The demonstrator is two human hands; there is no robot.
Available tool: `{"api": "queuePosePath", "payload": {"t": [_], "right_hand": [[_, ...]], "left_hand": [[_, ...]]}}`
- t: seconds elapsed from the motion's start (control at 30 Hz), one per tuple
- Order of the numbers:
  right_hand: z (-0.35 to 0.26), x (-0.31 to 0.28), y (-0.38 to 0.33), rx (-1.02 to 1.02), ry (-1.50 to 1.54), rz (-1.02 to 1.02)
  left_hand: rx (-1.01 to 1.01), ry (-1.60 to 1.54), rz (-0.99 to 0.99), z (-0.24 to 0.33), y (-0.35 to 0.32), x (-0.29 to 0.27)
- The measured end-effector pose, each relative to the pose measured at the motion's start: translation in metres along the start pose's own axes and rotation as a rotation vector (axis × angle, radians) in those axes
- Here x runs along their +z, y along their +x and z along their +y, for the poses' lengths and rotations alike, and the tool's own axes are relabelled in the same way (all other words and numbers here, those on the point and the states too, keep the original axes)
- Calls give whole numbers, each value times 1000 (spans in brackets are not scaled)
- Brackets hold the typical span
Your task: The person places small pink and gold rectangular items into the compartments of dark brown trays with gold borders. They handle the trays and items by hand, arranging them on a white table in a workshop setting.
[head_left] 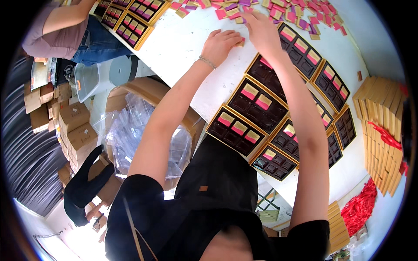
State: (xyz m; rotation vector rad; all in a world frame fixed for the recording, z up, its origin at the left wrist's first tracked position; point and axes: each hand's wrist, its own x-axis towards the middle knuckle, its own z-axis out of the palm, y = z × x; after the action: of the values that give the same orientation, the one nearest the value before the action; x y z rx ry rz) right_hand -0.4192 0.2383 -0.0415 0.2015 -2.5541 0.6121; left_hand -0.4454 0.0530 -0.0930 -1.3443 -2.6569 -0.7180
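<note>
A white table (pixel 174 52) crosses the frame from the upper left to the right side, in a workroom with brown cartons (pixel 75 119) stacked at the left. Below the table edge, left of centre, an open cardboard box (pixel 118 96) is filled with clear plastic pieces (pixel 135 135). At the upper left, a co-worker in jeans (pixel 100 47) stands beside more gold-edged trays. A bent figure in black (pixel 78 193) is at the lower left, near cartons. At the right side of the frame are stacked gold-coloured boxes (pixel 379 139), with shredded red material (pixel 361 204) below them.

Both your arms reach up toward the top centre. Your left hand (pixel 221 43), a bracelet at its wrist, has its fingers drawn together on a small pink-and-gold piece (pixel 241 42) at the fingertips. Your right hand (pixel 262 31) is just beside it, fingers bent down at the near edge of the loose pink, gold and purple pieces (pixel 289 16) strewn along the top; you can't tell from here whether those fingers hold one. Under and around your right forearm, dark compartmented trays (pixel 233 137) with gold rims lie close together, several partly filled with pink-and-gold pieces.
</note>
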Motion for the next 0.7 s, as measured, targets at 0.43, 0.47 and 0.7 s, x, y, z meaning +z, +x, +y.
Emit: {"api": "queuePosePath", "payload": {"t": [0.43,0.47,0.7], "right_hand": [[-16,39,30,183,-1,-129],[-18,3,29,249,81,-67],[-42,-219,-180,691,0,125]], "left_hand": [[-392,281,136,39,-35,-7],[-378,233,77,31,-35,-4],[-399,52,249,19,-94,-52]]}}
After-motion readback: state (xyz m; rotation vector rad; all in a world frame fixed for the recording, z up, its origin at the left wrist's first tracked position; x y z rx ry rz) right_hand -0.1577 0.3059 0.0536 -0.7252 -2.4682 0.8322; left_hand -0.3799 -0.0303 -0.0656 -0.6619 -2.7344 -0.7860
